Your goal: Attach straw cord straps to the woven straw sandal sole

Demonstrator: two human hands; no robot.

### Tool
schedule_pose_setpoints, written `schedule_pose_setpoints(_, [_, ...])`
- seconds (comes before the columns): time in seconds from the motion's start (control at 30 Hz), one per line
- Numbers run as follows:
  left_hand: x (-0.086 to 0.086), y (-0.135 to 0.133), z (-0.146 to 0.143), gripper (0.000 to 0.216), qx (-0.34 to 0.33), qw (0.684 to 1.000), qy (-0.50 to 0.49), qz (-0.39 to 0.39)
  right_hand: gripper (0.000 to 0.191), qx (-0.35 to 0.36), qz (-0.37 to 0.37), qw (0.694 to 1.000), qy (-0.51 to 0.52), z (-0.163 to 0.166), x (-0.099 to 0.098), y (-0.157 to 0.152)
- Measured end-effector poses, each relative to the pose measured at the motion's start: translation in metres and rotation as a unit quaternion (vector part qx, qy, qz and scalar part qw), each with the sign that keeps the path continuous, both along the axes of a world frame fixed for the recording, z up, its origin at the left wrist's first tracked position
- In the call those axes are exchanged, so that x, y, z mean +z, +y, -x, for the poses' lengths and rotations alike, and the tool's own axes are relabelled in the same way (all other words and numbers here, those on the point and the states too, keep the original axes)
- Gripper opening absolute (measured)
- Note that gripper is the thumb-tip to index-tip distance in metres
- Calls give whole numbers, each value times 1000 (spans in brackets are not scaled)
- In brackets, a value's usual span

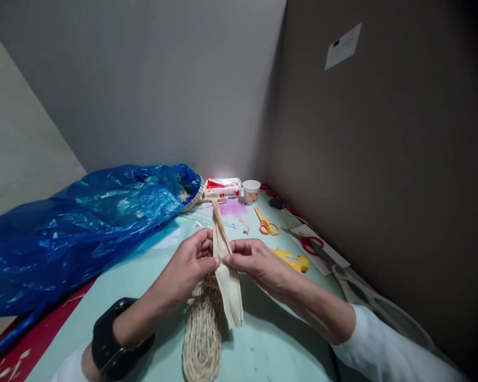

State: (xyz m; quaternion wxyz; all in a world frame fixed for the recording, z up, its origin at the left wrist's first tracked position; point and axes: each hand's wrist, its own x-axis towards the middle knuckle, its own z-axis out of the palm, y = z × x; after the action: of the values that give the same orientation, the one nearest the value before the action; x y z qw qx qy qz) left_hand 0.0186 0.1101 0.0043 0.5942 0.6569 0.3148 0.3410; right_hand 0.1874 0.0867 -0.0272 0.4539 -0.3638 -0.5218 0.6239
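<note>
Fingers (205,239) of the left hand (190,261) are closed in a pinch on the left edge of a pale, dry fibre strip (229,294), with the thumb laid on its face. By the right hand (258,261) the same strip is gripped at its right edge, so that the 2 thumbs are brought close together across it. The strip is held lengthwise above the pale green tabletop (131,280), its wide lower end spread and its narrow upper end pointed towards the wall. Below and to the left of it, a braided oval piece (201,342) is laid, its far end partly covered by the left hand.

Just beyond the right hand a yellow glue gun (297,260) is seen, partly hidden. Near it are placed yellow-and-orange scissors (264,227), red-handled scissors (306,243) and large grey-handled scissors (338,271). Farther back, a paper cup (250,193) is set beside a red-and-white packet (228,188). The left side is taken up by a blue plastic bag (87,228).
</note>
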Motion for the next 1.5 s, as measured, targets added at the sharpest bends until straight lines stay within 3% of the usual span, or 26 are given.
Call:
schedule_pose_setpoints(0.1, [0, 1, 1, 31, -11, 999, -21, 27, 15, -3, 0, 1000, 2, 0, -1, 1])
schedule_pose_setpoints(0.4, [7, -2, 1, 28, -41, 999, 2, 20, 18, 15, 16, 1000, 17, 1, 4, -2])
schedule_pose_setpoints(0.57, [4, 1, 3, 17, -13, 999, 38, -15, 16, -1, -3, 1000, 16, 2, 5, -3])
schedule_pose_setpoints(0.93, [2, 2, 2, 16, 8, 998, 61, -22, 34, 4, -2, 1000, 20, 1, 5, -1])
schedule_pose_setpoints(1.13, [5, -2, 1, 14, -5, 999, 48, -24, 25, 13, -3, 999, 36, -2, 2, 2])
schedule_pose_setpoints(1.4, [8, 0, 6, 14, -69, 995, -38, 63, 22, 67, 25, 991, 109, -2, 9, 0])
schedule_pose_setpoints(1.5, [9, -1, 6, 19, -64, 991, -58, 102, 20, 59, 8, 992, 110, -5, 10, 1])
